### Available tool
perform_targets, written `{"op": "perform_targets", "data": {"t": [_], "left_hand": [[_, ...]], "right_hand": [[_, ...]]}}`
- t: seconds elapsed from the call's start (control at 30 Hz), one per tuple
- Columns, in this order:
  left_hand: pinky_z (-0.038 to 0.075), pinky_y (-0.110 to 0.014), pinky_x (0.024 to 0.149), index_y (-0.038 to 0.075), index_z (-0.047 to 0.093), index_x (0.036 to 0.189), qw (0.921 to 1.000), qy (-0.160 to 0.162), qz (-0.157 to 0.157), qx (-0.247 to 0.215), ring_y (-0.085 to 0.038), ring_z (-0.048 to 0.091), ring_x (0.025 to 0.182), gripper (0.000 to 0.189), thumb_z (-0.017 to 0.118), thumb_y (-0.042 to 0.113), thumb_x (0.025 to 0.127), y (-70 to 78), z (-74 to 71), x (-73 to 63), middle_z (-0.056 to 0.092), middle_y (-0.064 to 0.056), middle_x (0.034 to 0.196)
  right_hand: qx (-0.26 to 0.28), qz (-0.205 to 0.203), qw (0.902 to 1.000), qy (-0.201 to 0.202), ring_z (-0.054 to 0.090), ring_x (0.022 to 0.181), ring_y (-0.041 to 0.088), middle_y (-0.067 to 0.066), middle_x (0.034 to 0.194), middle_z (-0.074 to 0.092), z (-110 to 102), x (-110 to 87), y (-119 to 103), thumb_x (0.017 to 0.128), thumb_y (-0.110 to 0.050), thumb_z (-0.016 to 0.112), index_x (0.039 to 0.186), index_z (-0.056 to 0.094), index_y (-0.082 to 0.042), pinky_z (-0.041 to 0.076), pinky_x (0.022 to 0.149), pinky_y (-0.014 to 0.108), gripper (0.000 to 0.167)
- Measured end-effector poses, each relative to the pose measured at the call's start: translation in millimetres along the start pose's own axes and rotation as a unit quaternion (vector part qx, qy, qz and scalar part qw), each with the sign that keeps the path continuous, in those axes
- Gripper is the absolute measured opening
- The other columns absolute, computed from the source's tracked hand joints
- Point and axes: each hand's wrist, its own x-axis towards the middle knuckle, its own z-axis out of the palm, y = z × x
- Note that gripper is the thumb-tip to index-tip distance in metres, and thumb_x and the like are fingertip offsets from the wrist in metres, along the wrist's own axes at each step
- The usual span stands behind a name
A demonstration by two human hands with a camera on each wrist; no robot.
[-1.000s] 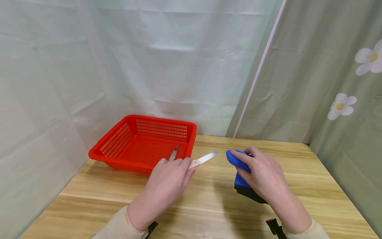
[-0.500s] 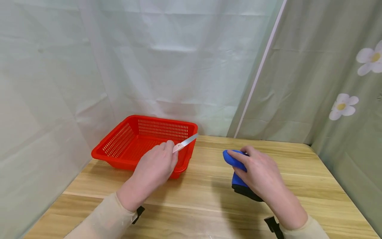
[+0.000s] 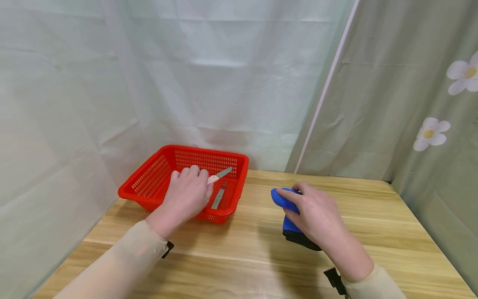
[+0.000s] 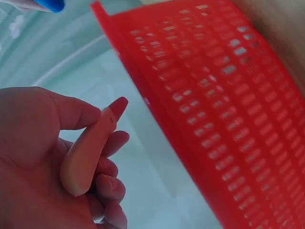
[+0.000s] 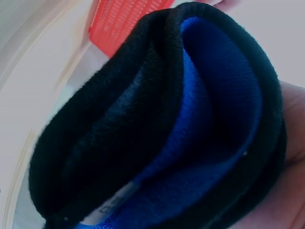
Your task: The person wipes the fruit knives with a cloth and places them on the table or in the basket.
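Left hand: the person's left hand (image 3: 185, 192) grips a small knife (image 3: 213, 179), fingers curled round its pale pink handle (image 4: 88, 155), thumb laid along it.
Knife: held above the right part of the red basket in the head view, blade (image 3: 224, 172) aimed up and to the right; the left wrist view shows it apart from the basket wall.
Red basket: the red basket (image 3: 128, 193), with slotted walls, stands on the left side of the table, near the curtain.
Inside the basket: a flat silvery piece (image 3: 218, 198) lies at the right end, below the knife — its far tip is darker.
Right hand: the right hand (image 3: 317, 211) holds a blue cloth (image 3: 284, 200), thumb and fingers closed on it, well apart from the basket.
Cloth: folded, with black edging (image 3: 300, 240) hanging lowest; the right wrist view looks into its folds, where a white label (image 5: 112, 205) shows, its lettering too blurred to read. Whether the cloth touches the table cannot be told.
Sleeves: beige on both arms, a black strap (image 3: 335, 281) at each wrist.
Table: pale wood-grain top (image 3: 373, 245).
Curtain: pale, creased sheeting (image 3: 239, 74) behind — white flowers (image 3: 431, 133) with yellow centres at the right.
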Motion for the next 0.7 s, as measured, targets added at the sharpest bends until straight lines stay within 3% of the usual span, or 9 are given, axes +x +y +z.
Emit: {"op": "perform_targets", "data": {"t": [0.2, 0.33, 0.5, 0.7], "left_hand": [[0.040, -0.044, 0.069, 0.007, 0.056, 0.085, 0.9991, -0.040, -0.009, 0.013, -0.027, 0.047, 0.072, 0.029, 0.073, 0.022, 0.101, -11.2, 10.3, 10.8, 0.047, -0.009, 0.080], [0.043, -0.046, 0.074, 0.005, 0.058, 0.090, 0.9953, -0.091, -0.030, 0.014, -0.029, 0.050, 0.077, 0.027, 0.073, 0.023, 0.102, -18.1, 16.4, 20.1, 0.049, -0.010, 0.083], [0.049, -0.053, 0.089, -0.001, 0.065, 0.106, 0.9815, -0.178, -0.070, 0.005, -0.032, 0.056, 0.089, 0.030, 0.077, 0.026, 0.100, -22.5, 24.8, 28.7, 0.057, -0.014, 0.092], [0.048, -0.061, 0.104, -0.002, 0.066, 0.126, 0.9670, -0.239, -0.087, -0.008, -0.035, 0.057, 0.099, 0.042, 0.080, 0.027, 0.099, -25.9, 41.3, 37.9, 0.064, -0.017, 0.105]], "right_hand": [[0.000, 0.007, 0.9998, -0.018, 0.073, 0.096, 0.029, 0.008, 0.117, 0.071, 3.3, 4.3, -3.5, 0.088, -0.020, 0.095, 0.138, 0.079, -0.026, 0.060, 0.078, 0.049, 0.053], [-0.003, 0.008, 0.9997, -0.022, 0.073, 0.096, 0.030, 0.009, 0.118, 0.071, 5.6, 6.5, -5.8, 0.088, -0.021, 0.096, 0.137, 0.079, -0.027, 0.060, 0.076, 0.049, 0.053], [-0.001, -0.009, 0.9999, -0.010, 0.072, 0.087, 0.030, 0.008, 0.113, 0.071, 9.8, 6.6, -8.7, 0.086, -0.021, 0.097, 0.135, 0.081, -0.027, 0.059, 0.071, 0.046, 0.052], [-0.001, -0.013, 0.9999, -0.010, 0.073, 0.085, 0.029, 0.007, 0.112, 0.070, 14.9, 4.4, -10.4, 0.085, -0.020, 0.098, 0.133, 0.081, -0.027, 0.060, 0.068, 0.046, 0.052]]}}
